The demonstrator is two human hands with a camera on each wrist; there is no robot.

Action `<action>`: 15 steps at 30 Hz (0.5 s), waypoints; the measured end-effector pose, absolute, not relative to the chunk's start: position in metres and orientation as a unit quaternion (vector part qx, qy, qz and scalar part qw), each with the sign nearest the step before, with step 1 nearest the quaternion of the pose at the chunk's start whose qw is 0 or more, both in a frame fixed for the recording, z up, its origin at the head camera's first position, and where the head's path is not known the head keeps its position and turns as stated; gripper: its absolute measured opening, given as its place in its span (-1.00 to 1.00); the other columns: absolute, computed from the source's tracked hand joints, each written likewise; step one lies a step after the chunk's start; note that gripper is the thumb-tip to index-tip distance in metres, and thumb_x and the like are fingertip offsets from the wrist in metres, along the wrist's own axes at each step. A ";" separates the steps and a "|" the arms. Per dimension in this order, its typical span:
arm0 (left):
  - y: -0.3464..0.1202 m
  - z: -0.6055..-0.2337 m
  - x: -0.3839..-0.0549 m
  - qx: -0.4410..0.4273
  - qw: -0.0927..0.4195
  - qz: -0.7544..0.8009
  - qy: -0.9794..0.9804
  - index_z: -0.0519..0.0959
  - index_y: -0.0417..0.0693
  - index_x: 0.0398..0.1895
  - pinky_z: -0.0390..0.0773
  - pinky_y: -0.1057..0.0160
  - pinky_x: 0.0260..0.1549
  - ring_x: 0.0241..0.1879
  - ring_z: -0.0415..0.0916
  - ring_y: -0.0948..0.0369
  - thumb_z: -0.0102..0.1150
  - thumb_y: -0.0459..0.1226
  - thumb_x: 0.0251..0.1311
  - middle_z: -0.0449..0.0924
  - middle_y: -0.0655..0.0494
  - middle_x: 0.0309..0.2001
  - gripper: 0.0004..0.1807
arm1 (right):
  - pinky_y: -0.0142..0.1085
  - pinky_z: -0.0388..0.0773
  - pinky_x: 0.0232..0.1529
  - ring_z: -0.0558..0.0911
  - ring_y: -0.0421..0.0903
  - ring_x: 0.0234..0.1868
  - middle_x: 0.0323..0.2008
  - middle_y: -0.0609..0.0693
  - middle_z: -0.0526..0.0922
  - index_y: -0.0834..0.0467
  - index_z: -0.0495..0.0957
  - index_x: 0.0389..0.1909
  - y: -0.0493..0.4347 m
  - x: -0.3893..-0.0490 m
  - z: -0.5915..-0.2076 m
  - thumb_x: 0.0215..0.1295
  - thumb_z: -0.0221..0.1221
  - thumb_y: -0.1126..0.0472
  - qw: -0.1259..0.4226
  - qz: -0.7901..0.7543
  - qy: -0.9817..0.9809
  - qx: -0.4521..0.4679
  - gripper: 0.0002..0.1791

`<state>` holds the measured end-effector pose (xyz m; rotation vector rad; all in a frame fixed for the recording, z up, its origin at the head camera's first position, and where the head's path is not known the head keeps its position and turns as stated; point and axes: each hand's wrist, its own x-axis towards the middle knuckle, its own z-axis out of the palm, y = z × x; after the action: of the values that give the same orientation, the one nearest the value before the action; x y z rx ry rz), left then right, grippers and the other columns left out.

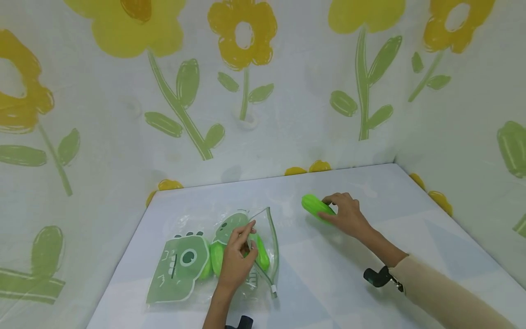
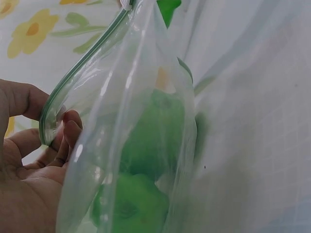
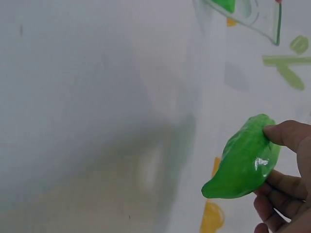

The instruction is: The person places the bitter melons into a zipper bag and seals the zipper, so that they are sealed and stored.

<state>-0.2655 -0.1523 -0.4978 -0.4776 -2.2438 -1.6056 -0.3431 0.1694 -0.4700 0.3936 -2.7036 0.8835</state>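
A clear zip bag (image 1: 181,269) printed with green monster faces lies on the table at left, its green-edged mouth parted. My left hand (image 1: 236,260) pinches the edge of that mouth, thumb on one side and fingers on the other, as the left wrist view also shows. Inside the bag are several bright green vegetable-shaped pieces (image 2: 131,201), partly hidden by the print. To the right of the bag, my right hand (image 1: 347,214) grips a green toy vegetable (image 3: 245,160) between thumb and fingers. It is glossy and ridged, with one pointed tip, and is held above the table.
The pale table (image 1: 328,283) has its back edge against a white curtain (image 1: 279,132) printed with yellow flowers, which also hangs at both sides. On the bag's mouth sits a small white slider (image 1: 273,289). Black wrist cameras (image 1: 378,277) sit on both wrists.
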 end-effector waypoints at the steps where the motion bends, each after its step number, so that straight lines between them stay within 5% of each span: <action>1: -0.152 -0.498 -0.266 -0.168 0.169 -0.564 -0.791 0.45 0.02 0.39 0.45 0.38 -0.41 -0.40 0.36 0.25 0.13 -0.55 0.25 0.49 0.05 0.05 -0.37 | 0.20 0.16 0.07 0.42 0.15 0.11 -0.06 0.08 0.64 0.20 0.65 0.01 0.167 -0.340 -0.470 0.20 0.40 0.06 0.133 0.310 -0.931 0.137 -0.58; 9: -0.153 -0.498 -0.266 -0.161 0.159 -0.562 -0.796 0.43 0.04 0.41 0.46 0.37 -0.38 -0.38 0.36 0.26 0.12 -0.55 0.25 0.48 0.03 0.07 -0.35 | 0.14 0.19 0.04 0.44 0.04 0.05 -0.07 -0.02 0.65 0.12 0.67 -0.01 0.151 -0.320 -0.467 0.20 0.41 0.03 0.116 0.348 -0.919 0.144 -0.61; 15: -0.154 -0.500 -0.266 -0.167 0.164 -0.563 -0.793 0.42 0.01 0.41 0.44 0.37 -0.40 -0.41 0.35 0.27 0.13 -0.56 0.24 0.48 0.02 0.06 -0.34 | -0.07 0.42 -0.14 0.47 -0.02 0.00 -0.06 -0.08 0.64 0.06 0.69 -0.04 0.134 -0.306 -0.466 0.19 0.42 -0.01 0.101 0.361 -0.914 0.153 -0.64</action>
<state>-0.2659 -0.1538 -0.5002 -0.4765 -2.2600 -1.6043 -0.3061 0.1340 -0.4659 0.4507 -2.7017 1.0673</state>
